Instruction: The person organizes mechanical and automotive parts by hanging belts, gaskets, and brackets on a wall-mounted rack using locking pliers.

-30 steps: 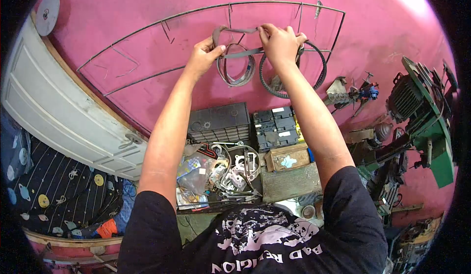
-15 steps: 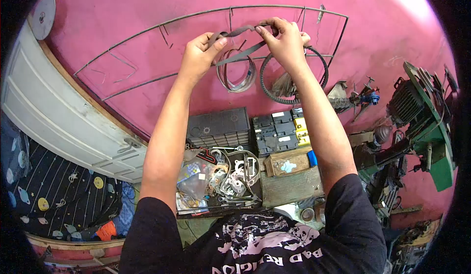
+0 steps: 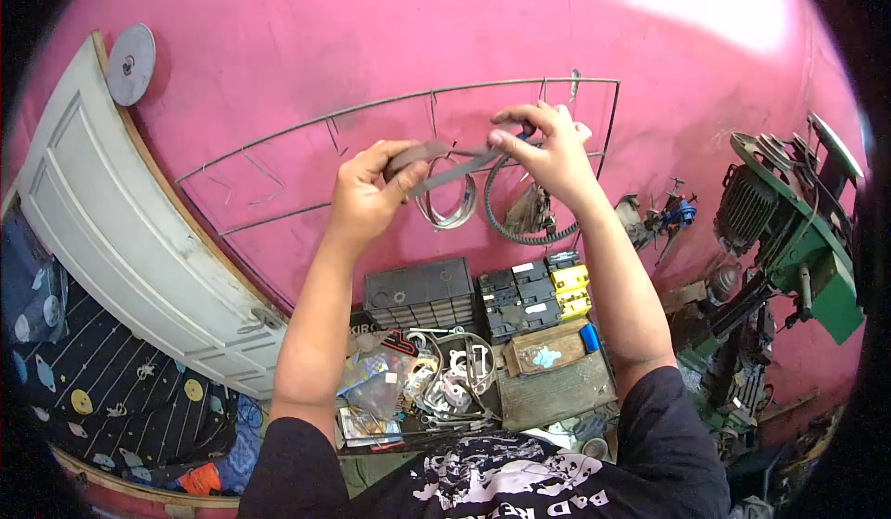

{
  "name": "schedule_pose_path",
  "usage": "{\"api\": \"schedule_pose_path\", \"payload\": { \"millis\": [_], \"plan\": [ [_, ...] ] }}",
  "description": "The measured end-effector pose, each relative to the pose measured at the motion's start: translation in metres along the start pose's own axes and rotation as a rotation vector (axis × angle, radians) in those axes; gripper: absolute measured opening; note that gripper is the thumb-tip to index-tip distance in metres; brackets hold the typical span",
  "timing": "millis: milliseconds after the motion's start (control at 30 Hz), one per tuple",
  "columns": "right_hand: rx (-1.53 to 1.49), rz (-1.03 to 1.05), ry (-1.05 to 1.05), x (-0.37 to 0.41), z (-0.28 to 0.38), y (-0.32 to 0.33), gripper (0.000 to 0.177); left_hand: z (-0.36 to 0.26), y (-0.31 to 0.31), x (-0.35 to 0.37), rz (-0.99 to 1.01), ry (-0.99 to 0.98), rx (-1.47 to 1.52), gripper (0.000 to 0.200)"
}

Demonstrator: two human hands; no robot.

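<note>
A thin grey-brown band point(image 3: 457, 175) is stretched in a loop between both raised hands, in front of the pink wall. My left hand point(image 3: 369, 189) grips its left end, thumb below and fingers curled behind. At the other end my right hand point(image 3: 546, 155) pinches the band between thumb and fingers. Behind the hands, a metal rod rack point(image 3: 371, 102) is on the wall. From it hang a coil of thin rings point(image 3: 449, 223) and a black toothed belt point(image 3: 495, 214), lower than the hands.
Below are a black drawer case point(image 3: 418, 283), dark and yellow boxes point(image 3: 520, 300), a tray of metal parts point(image 3: 455, 370) and a wooden box point(image 3: 548, 350). A white door point(image 3: 139, 231) is at left, a green machine point(image 3: 807, 278) at right.
Both hands and the band appear lower in view, along with the rack and wall, as the view has tilted up. The band is twisted differently between the hands, which still hold it.
</note>
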State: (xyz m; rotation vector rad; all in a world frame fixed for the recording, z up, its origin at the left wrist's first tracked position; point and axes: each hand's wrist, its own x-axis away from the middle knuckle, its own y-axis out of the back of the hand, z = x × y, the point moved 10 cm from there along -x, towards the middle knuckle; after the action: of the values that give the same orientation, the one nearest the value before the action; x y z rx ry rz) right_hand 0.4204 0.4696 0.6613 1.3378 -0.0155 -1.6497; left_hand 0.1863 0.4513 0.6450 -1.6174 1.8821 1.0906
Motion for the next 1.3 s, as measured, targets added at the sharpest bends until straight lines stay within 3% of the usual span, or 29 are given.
{"api": "schedule_pose_path", "payload": {
  "millis": [133, 233, 333, 400, 433, 467, 533, 733, 800, 867, 933, 1133, 1200, 1300],
  "plan": [
    [0.095, -0.1, 0.148, 0.018, 0.028, 0.022, 0.043, -0.023, -0.006, 0.016, -0.022, 0.079, 0.153, 0.025],
    [0.137, -0.309, 0.227, 0.036, 0.052, 0.04, 0.039, -0.034, -0.014, 0.034, 0.004, 0.152, 0.185, 0.03],
    [0.236, -0.491, 0.23, 0.062, 0.068, 0.057, 0.033, -0.06, -0.022, 0.054, 0.037, -0.069, -0.038, 0.034],
    [0.205, -0.45, 0.225, 0.072, 0.079, 0.057, 0.03, -0.085, -0.026, 0.063, 0.018, -0.139, -0.212, 0.034],
    [0.141, -0.355, 0.185, 0.076, 0.081, 0.051, 0.028, -0.098, -0.03, 0.068, 0.0, -0.196, -0.385, 0.034],
    [0.139, -0.356, 0.184, 0.082, 0.084, 0.052, 0.028, -0.096, -0.036, 0.074, 0.001, -0.196, -0.387, 0.034],
    [-0.06, -0.096, 0.124, 0.085, 0.078, 0.03, 0.029, -0.081, -0.035, 0.084, -0.068, -0.119, -0.283, 0.028],
    [-0.72, 0.341, 0.105, 0.111, 0.06, -0.023, 0.025, -0.069, -0.049, 0.112, 0.098, -0.118, -0.453, 0.022],
    [-1.09, 0.509, -0.194, 0.137, 0.05, -0.051, 0.025, -0.072, -0.052, 0.12, 0.107, -0.139, -0.48, 0.022],
    [-1.27, 0.576, -0.24, 0.161, 0.051, -0.073, 0.025, -0.064, -0.05, 0.133, 0.105, -0.112, -0.484, 0.019],
    [-1.173, 0.69, -0.309, 0.19, 0.044, -0.097, 0.027, -0.059, -0.056, 0.145, 0.168, -0.11, -0.557, 0.015],
    [-1.425, 0.458, -0.463, 0.234, 0.032, -0.107, 0.047, -0.046, -0.065, 0.186, 0.167, 0.007, -0.503, 0.016],
    [-1.366, 0.472, -0.418, 0.236, 0.02, -0.107, 0.059, -0.025, -0.065, 0.201, 0.21, 0.154, -0.362, 0.018],
    [-1.29, 0.194, -0.424, 0.223, 0.006, -0.083, 0.048, -0.017, -0.063, 0.21, 0.194, 0.218, -0.324, 0.029]
  ]
}}
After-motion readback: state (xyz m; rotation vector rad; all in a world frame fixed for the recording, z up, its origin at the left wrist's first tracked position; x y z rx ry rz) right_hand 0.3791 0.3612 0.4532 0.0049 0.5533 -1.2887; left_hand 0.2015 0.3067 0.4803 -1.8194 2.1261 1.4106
